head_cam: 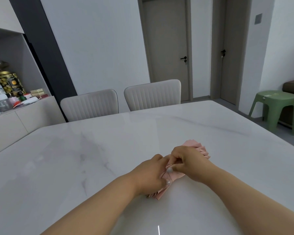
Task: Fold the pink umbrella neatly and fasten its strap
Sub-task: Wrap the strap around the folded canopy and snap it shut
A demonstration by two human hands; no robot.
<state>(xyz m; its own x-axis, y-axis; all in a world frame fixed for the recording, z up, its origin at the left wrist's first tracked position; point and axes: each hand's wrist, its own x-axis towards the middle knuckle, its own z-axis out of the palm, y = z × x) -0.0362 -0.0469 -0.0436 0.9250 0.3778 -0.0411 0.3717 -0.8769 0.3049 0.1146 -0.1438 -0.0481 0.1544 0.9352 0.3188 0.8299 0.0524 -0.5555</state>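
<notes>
Two bare forearms reached in from the near edge and met over the umbrella (196,146), which lay on the table (92,158) right of centre, running from near-left to far-right. Left hand (149,175), knuckles up, curled down over the umbrella's near half, thumb pressed along the fabric, gripping the bundle. Right hand (188,161) came across from the right, wrist bent, thumb and forefinger pinched together on a bit of pink at the middle — strap or canopy edge, I could not tell which.

Fabric was soft matte pink, gathered into narrow pleats that fanned out past the right hand at the far end and poked out in a tight stack under the left wrist at the near end. Tabletop was glossy white marble-look stone with faint grey veins and rounded corners, catching a bright glint near the bottom edge.

Most of the umbrella sat hidden beneath both hands; its handle and any fastener were out of sight.

Two cream ribbed chairs (120,100) stood at the far side. Green plastic stool (275,106) stood far right. Cluttered sideboard (8,99) sat far left, cut off by the edge.
</notes>
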